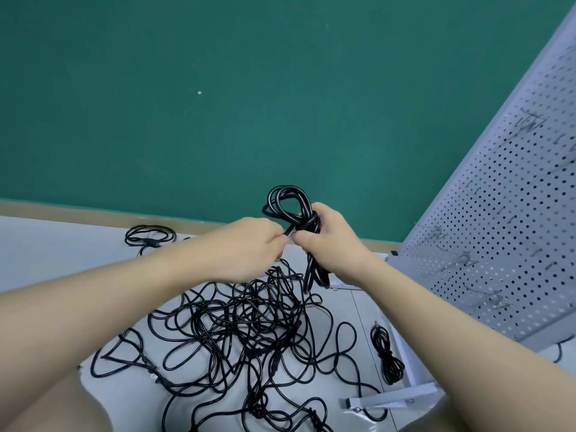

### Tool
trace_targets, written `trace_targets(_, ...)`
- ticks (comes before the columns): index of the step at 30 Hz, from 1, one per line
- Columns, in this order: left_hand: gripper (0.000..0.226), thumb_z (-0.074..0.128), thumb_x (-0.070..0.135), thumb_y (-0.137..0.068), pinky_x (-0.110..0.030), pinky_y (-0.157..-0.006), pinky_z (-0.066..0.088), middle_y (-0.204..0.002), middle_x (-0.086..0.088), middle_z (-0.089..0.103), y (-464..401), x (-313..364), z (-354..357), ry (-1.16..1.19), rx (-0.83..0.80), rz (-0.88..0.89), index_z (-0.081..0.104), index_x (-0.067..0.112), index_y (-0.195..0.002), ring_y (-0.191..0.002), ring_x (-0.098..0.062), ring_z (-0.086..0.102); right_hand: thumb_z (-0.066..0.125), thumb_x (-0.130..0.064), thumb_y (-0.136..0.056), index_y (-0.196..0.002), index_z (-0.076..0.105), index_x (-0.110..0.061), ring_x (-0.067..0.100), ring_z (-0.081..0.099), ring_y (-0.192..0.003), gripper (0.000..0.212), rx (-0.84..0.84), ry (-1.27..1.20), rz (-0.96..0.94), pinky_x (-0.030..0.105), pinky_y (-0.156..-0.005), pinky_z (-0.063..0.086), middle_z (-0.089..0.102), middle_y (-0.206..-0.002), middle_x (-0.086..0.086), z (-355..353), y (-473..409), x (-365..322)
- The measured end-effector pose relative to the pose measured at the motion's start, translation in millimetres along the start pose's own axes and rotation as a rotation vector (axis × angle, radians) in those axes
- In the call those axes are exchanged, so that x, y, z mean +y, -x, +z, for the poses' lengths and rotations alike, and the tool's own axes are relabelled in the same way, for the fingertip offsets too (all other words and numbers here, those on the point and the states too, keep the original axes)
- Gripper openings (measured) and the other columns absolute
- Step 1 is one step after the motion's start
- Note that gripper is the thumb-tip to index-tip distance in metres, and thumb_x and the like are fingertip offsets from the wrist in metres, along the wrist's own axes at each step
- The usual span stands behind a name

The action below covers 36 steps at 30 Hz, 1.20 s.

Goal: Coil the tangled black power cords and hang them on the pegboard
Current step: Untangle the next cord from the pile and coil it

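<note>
The right hand [327, 241] is wrapped round the waist of a coiled black cord [293, 210], its loops rising above the fist and its tails hanging below, while the left hand [252, 244], just beside it, pinches the cord's loose end. Beneath the grip, a tangle of black cords [249, 332] sprawls over the pale grey floor [46, 254], with one bundled cord [388, 357] lower right and another coil [149, 236] far left. Behind the hands rises a green wall [218, 104]; right of them leans the white pegboard [505, 219] with its wire hooks.

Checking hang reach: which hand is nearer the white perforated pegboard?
Right. The right hand, gripping the coiled black cord, is closer to the white perforated pegboard; the left hand sits farther left.
</note>
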<state>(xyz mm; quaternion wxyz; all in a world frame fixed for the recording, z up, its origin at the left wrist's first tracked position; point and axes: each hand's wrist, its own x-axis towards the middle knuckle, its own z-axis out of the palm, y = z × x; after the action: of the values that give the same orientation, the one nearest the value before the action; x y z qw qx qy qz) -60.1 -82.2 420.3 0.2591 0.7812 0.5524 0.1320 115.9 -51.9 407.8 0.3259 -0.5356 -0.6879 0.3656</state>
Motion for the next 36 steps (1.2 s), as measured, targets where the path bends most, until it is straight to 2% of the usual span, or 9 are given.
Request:
trace_targets(6,0.025,0.037,0.039,-0.108,-0.036,-0.065,0.043,-0.074,0.005,0.047,15.7,4.6,-6.7,-0.615,0.126,0.170,0.051,0.021,-0.097,-0.071,-0.026,0.053,0.054,-0.008,-0.093,-0.087,0.050,-0.017,0.012,0.044,-0.063,0.011,-0.022,0.296,-0.048,0.026,-0.057,0.035,0.054,-0.076,-0.004,14.0,0.6,-0.2)
trace_targets(11,0.029,0.036,0.057,-0.104,-0.032,-0.065,0.037,-0.097,0.009,0.064,20.9,11.8,-31.1,-0.987,0.176,0.458,0.048,0.032,-0.094,-0.088,-0.022,0.066,0.052,-0.008,-0.092,-0.085,0.045,-0.017,0.032,0.051,-0.075,0.013,-0.150,0.614,-0.148,0.039,-0.062,0.042,0.056,-0.081,0.003,20.0,4.2,1.2)
trace_targets(15,0.046,0.059,0.076,-0.081,-0.028,-0.061,0.036,-0.078,0.016,0.062,13.1,-1.8,-44.5,-0.637,0.228,0.476,0.053,0.031,-0.081,-0.076,-0.006,0.058,0.058,-0.013,-0.089,-0.070,0.037,-0.029,0.027,0.051,-0.072,0.032,-0.346,0.664,-0.292,0.043,-0.064,0.049,0.050,-0.072,-0.002,32.0,17.7,-8.1)
trace_targets(19,0.046,0.088,0.050,-0.071,-0.024,-0.057,0.035,-0.064,0.005,0.054,6.8,-15.1,-46.0,0.189,-0.009,0.355,0.055,0.018,-0.073,-0.059,-0.008,0.043,0.063,0.000,-0.088,-0.071,0.045,-0.019,0.009,0.040,-0.057,0.031,-0.435,0.368,-0.346,0.022,-0.055,0.035,0.044,-0.063,-0.009,27.0,34.9,-18.8)
trace_targets(25,0.036,0.058,0.041,-0.099,-0.016,-0.052,0.045,-0.064,0.004,0.058,8.8,-27.9,-44.9,0.740,-0.448,0.149,0.056,0.009,-0.081,-0.052,-0.008,0.051,0.087,-0.016,-0.082,-0.083,0.062,-0.027,-0.001,0.054,-0.070,0.027,-0.510,0.130,-0.394,0.018,-0.070,0.042,0.061,-0.073,-0.019,21.0,57.9,-40.7)
trace_targets(28,0.026,0.050,0.028,-0.094,-0.011,-0.041,0.042,-0.052,0.006,0.055,8.4,-28.1,-44.8,0.952,-0.487,0.076,0.050,0.006,-0.080,-0.039,-0.002,0.050,0.091,-0.018,-0.076,-0.089,0.068,-0.037,-0.008,0.058,-0.078,0.033,-0.449,-0.016,-0.378,0.015,-0.078,0.045,0.067,-0.080,-0.026,17.1,63.8,-50.1)
trace_targets(31,0.034,0.082,0.042,-0.077,-0.024,-0.064,0.047,-0.078,-0.007,0.064,2.5,-33.0,-38.2,1.044,-0.400,0.094,0.068,0.012,-0.082,-0.073,-0.020,0.055,0.087,-0.022,-0.080,-0.089,0.070,-0.038,-0.008,0.062,-0.077,0.025,-0.280,-0.050,-0.397,0.015,-0.076,0.048,0.071,-0.079,-0.026,11.7,59.4,-52.1)
trace_targets(33,0.050,0.092,0.048,-0.066,-0.035,-0.077,0.040,-0.108,-0.017,0.059,1.1,-34.8,-33.2,1.076,-0.307,0.082,0.075,0.013,-0.098,-0.099,-0.032,0.041,0.086,-0.029,-0.083,-0.091,0.071,-0.030,0.001,0.067,-0.079,0.016,-0.177,-0.043,-0.367,0.021,-0.076,0.052,0.074,-0.084,-0.018,8.6,53.3,-48.7)
trace_targets(36,0.066,0.095,0.052,-0.058,-0.044,-0.096,0.047,-0.119,-0.017,0.063,-1.2,-34.8,-29.7,1.136,-0.267,0.066,0.076,0.016,-0.110,-0.108,-0.033,0.050,0.085,-0.040,-0.081,-0.097,0.059,-0.025,-0.001,0.057,-0.071,0.034,-0.051,0.038,-0.312,0.016,-0.065,0.044,0.065,-0.078,-0.022,7.3,48.5,-43.3)
